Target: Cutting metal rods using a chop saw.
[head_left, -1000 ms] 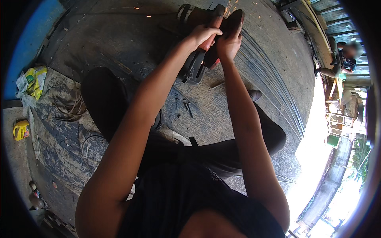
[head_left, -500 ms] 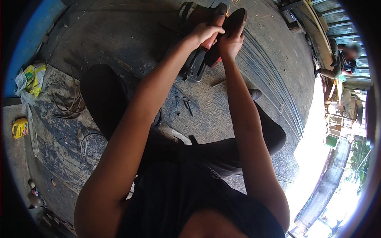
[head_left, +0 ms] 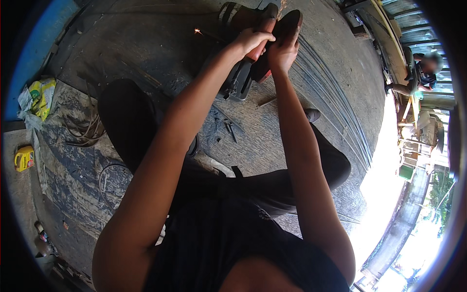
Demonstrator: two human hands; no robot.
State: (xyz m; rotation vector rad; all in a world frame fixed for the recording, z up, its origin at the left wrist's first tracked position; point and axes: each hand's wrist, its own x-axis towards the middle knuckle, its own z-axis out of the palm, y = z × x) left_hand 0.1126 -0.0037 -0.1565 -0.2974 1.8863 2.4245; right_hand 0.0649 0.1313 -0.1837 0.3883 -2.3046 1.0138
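A cut-off saw [head_left: 263, 29] with an orange-red handle and a dark base stands on the floor at the top of the view. My left hand [head_left: 252, 42] is closed around its handle. Beside it, my right hand [head_left: 283, 56] is closed against the saw's rounded red guard [head_left: 291, 20], its fingers partly hidden. Orange sparks [head_left: 282, 6] fly beyond the saw, and a small bright spark [head_left: 197, 31] glows to its left. The blade and whatever it touches are hidden.
Long thin metal rods [head_left: 335, 87] lie to the right. Small dark offcuts [head_left: 230, 130] lie between my legs. A yellow-green bag [head_left: 41, 99], coiled cable [head_left: 87, 130] and yellow jug [head_left: 24, 158] sit left. A person [head_left: 426, 73] is at the far right.
A bright spark has appeared to the left of the saw, and the spray beyond it looks different. Both hands and the saw stay in nearly the same place.
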